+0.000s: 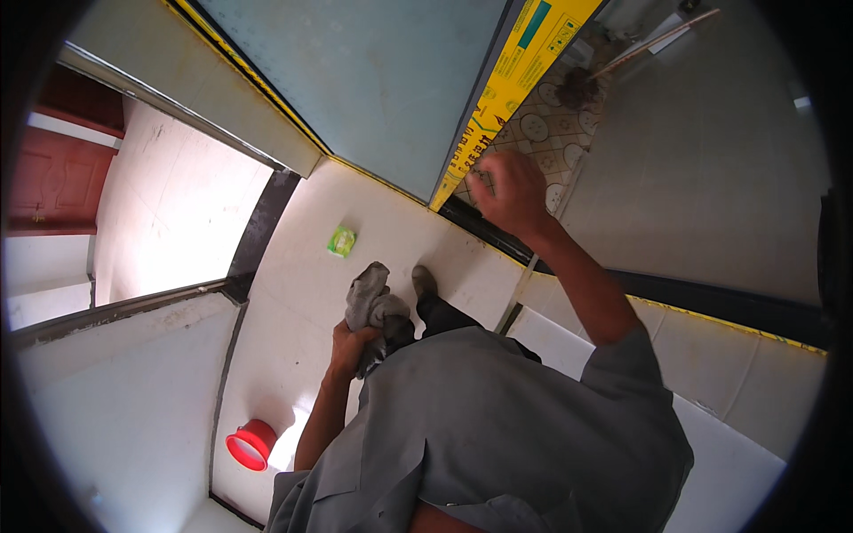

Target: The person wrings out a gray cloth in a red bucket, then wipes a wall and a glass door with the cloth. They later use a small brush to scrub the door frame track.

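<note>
In my left hand (353, 346) is a bunched grey cloth (374, 300), which hangs in folds beside my leg. My right hand (513, 193) is raised at the doorway, by the edge of a door frame covered in yellow printed film (476, 136). Its thumb stands apart from the partly curled fingers, and I see nothing between them. Whether the fingertips touch the film, I cannot tell. Left of that edge is a pale blue-grey panel (373, 73). On the floor ahead of my shoe (424, 281) lies a small green packet (342, 241).
A red plastic bucket (252, 445) stands by the wall on the left. Beyond the doorway, a long-handled mop or broom (578, 90) is on patterned floor tiles (533, 126). A large grey-brown panel (693, 173) fills the right side. A red door (63, 176) shows at far left.
</note>
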